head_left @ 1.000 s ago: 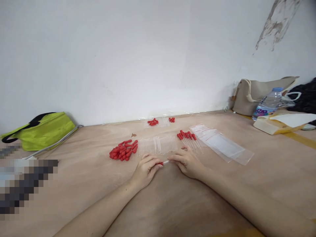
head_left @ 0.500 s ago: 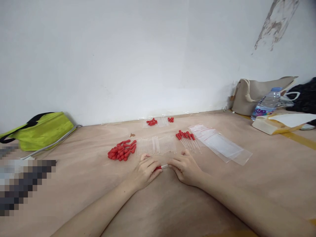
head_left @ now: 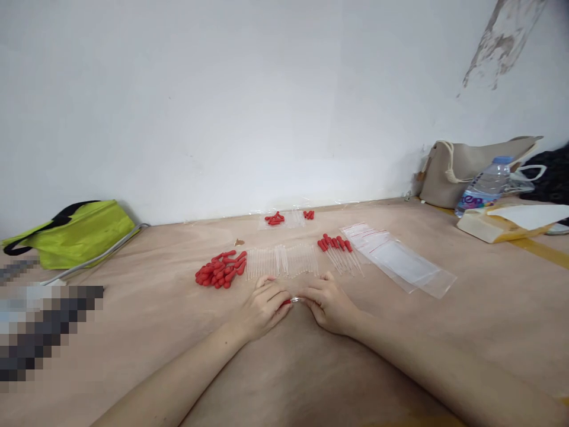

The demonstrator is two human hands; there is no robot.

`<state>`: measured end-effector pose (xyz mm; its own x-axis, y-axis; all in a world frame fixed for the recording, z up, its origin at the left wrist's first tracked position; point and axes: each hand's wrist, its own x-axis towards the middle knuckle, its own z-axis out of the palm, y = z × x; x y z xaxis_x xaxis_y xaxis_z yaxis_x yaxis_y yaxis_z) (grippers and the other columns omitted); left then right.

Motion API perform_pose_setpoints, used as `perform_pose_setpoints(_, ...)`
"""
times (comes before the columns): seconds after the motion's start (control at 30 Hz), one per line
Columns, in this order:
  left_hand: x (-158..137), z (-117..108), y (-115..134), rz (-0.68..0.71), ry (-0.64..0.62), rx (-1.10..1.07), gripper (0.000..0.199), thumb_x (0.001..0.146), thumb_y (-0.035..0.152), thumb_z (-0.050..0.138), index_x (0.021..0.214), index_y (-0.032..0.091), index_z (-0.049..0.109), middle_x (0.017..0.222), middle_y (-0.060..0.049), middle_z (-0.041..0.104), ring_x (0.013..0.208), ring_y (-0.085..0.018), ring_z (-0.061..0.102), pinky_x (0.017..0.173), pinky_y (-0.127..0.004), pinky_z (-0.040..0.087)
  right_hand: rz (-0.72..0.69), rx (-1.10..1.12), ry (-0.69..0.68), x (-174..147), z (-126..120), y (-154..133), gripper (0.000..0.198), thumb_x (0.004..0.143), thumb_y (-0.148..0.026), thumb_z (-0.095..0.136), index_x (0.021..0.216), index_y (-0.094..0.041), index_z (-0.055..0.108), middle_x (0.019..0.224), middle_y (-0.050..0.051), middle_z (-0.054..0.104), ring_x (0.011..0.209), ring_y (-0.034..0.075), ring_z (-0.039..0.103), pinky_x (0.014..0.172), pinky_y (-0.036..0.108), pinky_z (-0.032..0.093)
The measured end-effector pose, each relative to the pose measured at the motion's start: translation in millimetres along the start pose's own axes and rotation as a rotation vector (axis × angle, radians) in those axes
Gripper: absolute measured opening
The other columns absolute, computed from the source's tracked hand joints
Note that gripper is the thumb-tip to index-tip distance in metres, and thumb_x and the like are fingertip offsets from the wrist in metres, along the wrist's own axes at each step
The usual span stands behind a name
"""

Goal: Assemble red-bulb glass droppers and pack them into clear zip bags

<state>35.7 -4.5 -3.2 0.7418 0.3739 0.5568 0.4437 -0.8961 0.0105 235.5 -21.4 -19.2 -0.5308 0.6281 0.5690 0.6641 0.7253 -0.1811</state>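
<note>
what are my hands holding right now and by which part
Your left hand grips a red bulb, with only its tube-side end showing; your right hand pinches a clear tube near its bulb end.

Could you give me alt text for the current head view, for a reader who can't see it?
Over a brown table, a left hand pinches a red bulb and a right hand a clear tube beside it. Beyond them, left to right, lie loose red bulbs, a tube row, red-topped droppers and clear bags.
</note>
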Motion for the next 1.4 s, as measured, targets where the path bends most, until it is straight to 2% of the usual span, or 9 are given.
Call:
perform_pose_setpoints(0.23,0,-1,-5,-0.039,0.106,0.022,0.014,0.084,0.015,0.049,0.094,0.021,0.056,0.084,-0.001,0.065,0.076,-0.013,0.059,0.090,-0.038,0.033,-0.012,-0.204,0.029,4,-6,-5,0.017,0.085,-0.022,0.043,0.085,-0.019,0.060,0.082,0.004,0.060,0.078,0.016,0.047,0.070,0.030,0.024)
perform_pose_setpoints(0.37,-3,-2,-5,-0.186,0.175,0.028,0.030,0.082,0.018,0.050,0.112,0.020,0.049,0.101,-0.007,0.058,0.094,-0.019,0.054,0.085,-0.035,0.040,0.044,-0.319,0.062,3,-12,-3,0.017,0.083,-0.022,0.044,0.075,-0.018,0.059,0.075,0.004,0.059,0.076,0.017,0.046,0.069,0.032,0.022)
perform_pose_setpoints(0.47,-5,-3,-4,-0.272,0.174,-0.019,0.029,0.081,0.022,0.050,0.109,0.018,0.049,0.100,-0.009,0.054,0.093,-0.020,0.052,0.080,-0.033,0.043,0.261,-0.328,0.108,6,-20,15,0.020,0.083,-0.024,0.043,0.075,-0.018,0.060,0.074,0.004,0.061,0.077,0.017,0.048,0.070,0.032,0.022)
perform_pose_setpoints(0.6,-4,-5,-4,-0.271,-0.045,-0.137,0.015,0.084,0.021,0.044,0.093,0.018,0.056,0.087,-0.005,0.057,0.078,-0.015,0.053,0.069,-0.027,0.043,0.650,-0.329,0.100,18,-32,56,0.022,0.082,-0.028,0.041,0.088,-0.020,0.060,0.078,0.004,0.064,0.078,0.020,0.052,0.068,0.031,0.023)
perform_pose_setpoints(0.73,-3,-4,-4,-0.261,-0.088,-0.168,0.015,0.084,0.022,0.045,0.075,0.016,0.056,0.070,-0.002,0.054,0.061,-0.011,0.049,0.058,-0.023,0.038,0.836,-0.398,0.026,29,-34,87,0.026,0.078,-0.030,0.042,0.095,-0.019,0.058,0.077,0.006,0.065,0.081,0.023,0.055,0.068,0.032,0.023)
perform_pose_setpoints(0.9,-4,-2,-5,-0.232,-0.064,-0.120,0.029,0.083,0.028,0.047,0.057,0.016,0.048,0.058,0.001,0.048,0.054,-0.010,0.043,0.053,-0.022,0.032,0.881,-0.430,-0.012,30,-28,91,0.024,0.076,-0.031,0.042,0.090,-0.020,0.057,0.076,0.006,0.064,0.079,0.023,0.057,0.068,0.032,0.024)
perform_pose_setpoints(1.1,-2,-5,-4,-0.220,-0.119,-0.153,0.022,0.086,0.023,0.039,0.074,0.017,0.056,0.065,-0.001,0.054,0.060,-0.012,0.048,0.058,-0.023,0.035,0.857,-0.466,-0.024,26,-30,87,0.020,0.076,-0.028,0.042,0.082,-0.020,0.059,0.077,0.006,0.064,0.080,0.023,0.055,0.070,0.034,0.023)
perform_pose_setpoints(1.23,-1,-6,-3,-0.219,-0.137,-0.153,0.017,0.084,0.022,0.042,0.071,0.017,0.053,0.062,0.000,0.053,0.059,-0.012,0.047,0.057,-0.024,0.034,0.766,-0.425,0.001,34,-28,74,0.024,0.078,-0.030,0.039,0.075,-0.020,0.060,0.083,0.006,0.064,0.082,0.022,0.054,0.072,0.035,0.023)
perform_pose_setpoints(1.4,-3,-7,-3,-0.300,-0.127,-0.127,0.016,0.080,0.023,0.046,0.065,0.018,0.042,0.058,0.003,0.046,0.053,-0.011,0.040,0.052,-0.023,0.030,0.803,-0.370,-0.167,52,-14,56,0.025,0.074,-0.034,0.043,0.070,-0.017,0.061,0.074,0.008,0.062,0.080,0.024,0.053,0.077,0.040,0.023)
